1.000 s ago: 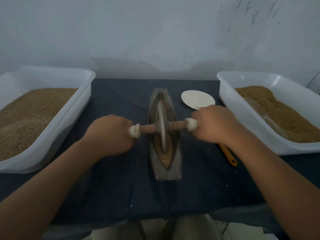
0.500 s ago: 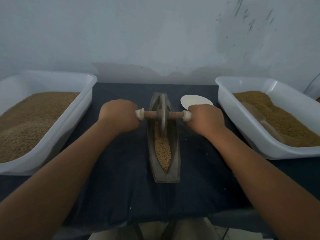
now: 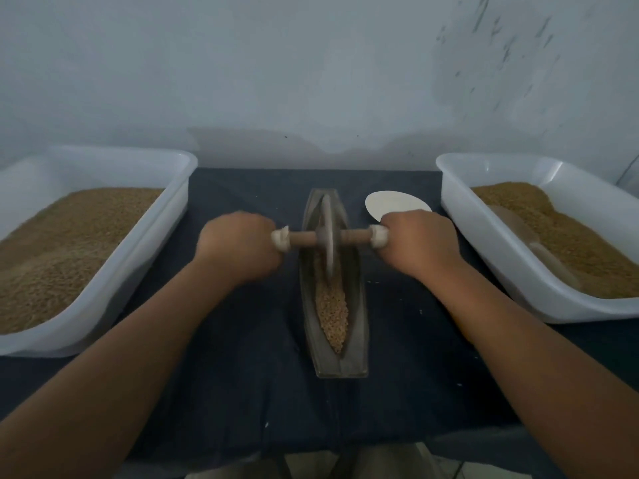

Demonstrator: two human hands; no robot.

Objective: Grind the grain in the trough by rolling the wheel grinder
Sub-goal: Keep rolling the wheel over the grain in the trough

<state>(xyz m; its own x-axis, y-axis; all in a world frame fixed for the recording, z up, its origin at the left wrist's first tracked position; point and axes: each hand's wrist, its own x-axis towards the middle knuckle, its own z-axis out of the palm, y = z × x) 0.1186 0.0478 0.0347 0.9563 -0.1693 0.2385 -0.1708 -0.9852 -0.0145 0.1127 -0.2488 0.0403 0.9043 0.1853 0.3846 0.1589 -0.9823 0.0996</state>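
The left hand and right hand each clench an axle end, so the wheel grinder stands upright in the trough, bearing evenly on the grain.

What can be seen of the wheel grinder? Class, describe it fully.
The wheel grinder is a thin, dark, metal-looking disc standing on edge, fixed on a brown wooden axle with pale collars at both ends. The disc sits in the far half of the dark boat-shaped trough, its lower rim meeting the grain. The axle lies roughly level across the trough. The left hand grips its left end, the right hand its right end. Its outline is slightly blurred.
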